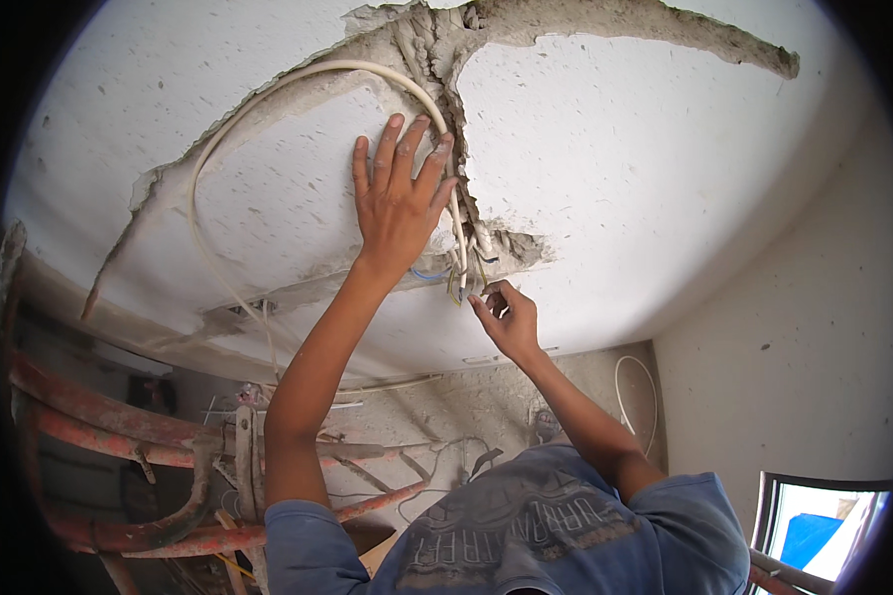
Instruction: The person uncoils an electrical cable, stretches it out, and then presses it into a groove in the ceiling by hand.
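A cream electrical cable (318, 67) loops along a chiselled groove (437, 59) in the white wall. My left hand (397, 203) lies flat against the wall with its fingers spread, the thumb side touching the cable where it runs down the groove. Below, the cable's stripped end (461, 283) hangs beside other thin wires, among them a blue wire (429, 275). Close to these ends, my right hand (508, 319) is closed, thumb and fingertips together. A thin wire runs toward those fingertips, but what they pinch is too small to make out.
Red, rust-marked scaffold tubes (119, 436) stand at the lower left. A coil of pale cable (636, 397) rests near the wall's corner. At lower right is a dark-framed window (829, 486). Rough broken plaster edges line the grooves.
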